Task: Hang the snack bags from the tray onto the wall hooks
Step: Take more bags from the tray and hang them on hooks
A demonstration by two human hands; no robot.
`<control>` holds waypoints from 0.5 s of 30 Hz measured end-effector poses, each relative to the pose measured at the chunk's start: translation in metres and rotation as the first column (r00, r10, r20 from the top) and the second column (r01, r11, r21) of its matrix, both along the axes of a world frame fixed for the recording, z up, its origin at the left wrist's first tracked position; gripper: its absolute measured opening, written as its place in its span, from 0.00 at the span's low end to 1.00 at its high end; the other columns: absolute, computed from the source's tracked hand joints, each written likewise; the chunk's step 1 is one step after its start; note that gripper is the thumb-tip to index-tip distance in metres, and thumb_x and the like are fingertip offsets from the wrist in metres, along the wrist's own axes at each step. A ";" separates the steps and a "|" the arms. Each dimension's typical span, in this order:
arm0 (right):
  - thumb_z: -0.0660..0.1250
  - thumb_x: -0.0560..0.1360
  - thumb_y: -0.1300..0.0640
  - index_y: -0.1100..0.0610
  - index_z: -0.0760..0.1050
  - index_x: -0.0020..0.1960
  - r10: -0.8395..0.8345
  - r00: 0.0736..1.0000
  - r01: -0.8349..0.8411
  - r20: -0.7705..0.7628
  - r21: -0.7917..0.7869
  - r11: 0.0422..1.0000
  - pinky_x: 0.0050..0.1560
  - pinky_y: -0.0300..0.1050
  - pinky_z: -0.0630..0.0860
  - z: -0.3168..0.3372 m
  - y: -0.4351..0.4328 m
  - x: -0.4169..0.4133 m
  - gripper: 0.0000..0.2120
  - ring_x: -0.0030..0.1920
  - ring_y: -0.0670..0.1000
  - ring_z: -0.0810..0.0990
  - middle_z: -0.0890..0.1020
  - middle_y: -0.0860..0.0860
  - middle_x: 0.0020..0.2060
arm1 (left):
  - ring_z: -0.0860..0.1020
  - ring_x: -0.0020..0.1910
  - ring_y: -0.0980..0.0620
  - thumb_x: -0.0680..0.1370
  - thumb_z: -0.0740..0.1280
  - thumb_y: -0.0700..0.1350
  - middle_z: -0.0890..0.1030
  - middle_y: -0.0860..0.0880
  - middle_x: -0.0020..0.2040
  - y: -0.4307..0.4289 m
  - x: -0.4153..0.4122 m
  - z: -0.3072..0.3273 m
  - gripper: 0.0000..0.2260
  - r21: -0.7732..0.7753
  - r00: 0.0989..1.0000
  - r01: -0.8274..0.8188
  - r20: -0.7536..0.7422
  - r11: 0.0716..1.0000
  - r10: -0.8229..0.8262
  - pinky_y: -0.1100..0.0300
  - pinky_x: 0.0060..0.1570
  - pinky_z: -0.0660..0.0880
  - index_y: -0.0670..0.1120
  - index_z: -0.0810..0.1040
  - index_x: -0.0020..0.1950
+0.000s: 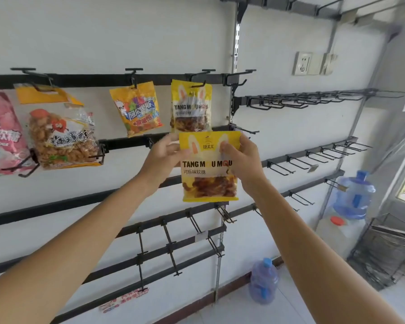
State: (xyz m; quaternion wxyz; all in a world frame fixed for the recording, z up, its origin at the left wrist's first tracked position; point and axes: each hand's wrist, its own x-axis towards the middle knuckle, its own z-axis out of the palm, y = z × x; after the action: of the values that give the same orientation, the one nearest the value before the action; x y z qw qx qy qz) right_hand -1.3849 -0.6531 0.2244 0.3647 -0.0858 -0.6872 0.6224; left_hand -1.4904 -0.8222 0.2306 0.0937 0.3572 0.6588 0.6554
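Note:
I hold a yellow snack bag with rabbit ears [208, 169] up before the wall, just under a matching yellow bag [191, 106] that hangs on a black hook [198, 84]. My left hand [164, 155] pinches its upper left edge. My right hand [240, 160] grips its upper right edge, fingers over the front. A colourful candy bag [136, 108], a clear bag of fried snacks [61, 134] and a pink bag [4, 136] hang further left. A hook [244, 130] juts out just above the held bag's right corner. No tray is visible.
Rows of bare black hooks [313, 157] run along rails to the right and below. Blue water jugs stand on the floor [264, 281] and at right [354, 195]. A wire rack [384, 251] sits in the right corner. A wall socket [303, 63] is above.

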 end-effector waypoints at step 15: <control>0.73 0.75 0.59 0.57 0.76 0.45 0.103 0.982 -0.093 -0.155 0.075 0.993 0.35 0.46 0.80 0.098 0.074 -0.097 0.05 0.37 0.53 0.81 0.81 0.51 0.34 | 0.84 0.44 0.54 0.78 0.70 0.43 0.85 0.51 0.43 0.090 -0.085 0.079 0.02 0.363 0.807 -0.270 -0.421 0.892 0.415 0.52 0.51 0.80 0.47 0.81 0.50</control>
State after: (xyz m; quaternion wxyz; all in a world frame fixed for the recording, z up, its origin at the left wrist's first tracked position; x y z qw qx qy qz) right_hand -1.4818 -0.5792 0.3226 0.3899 0.0103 -0.6798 0.6211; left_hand -1.5755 -0.7323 0.3100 -0.2489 0.3940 0.6132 0.6378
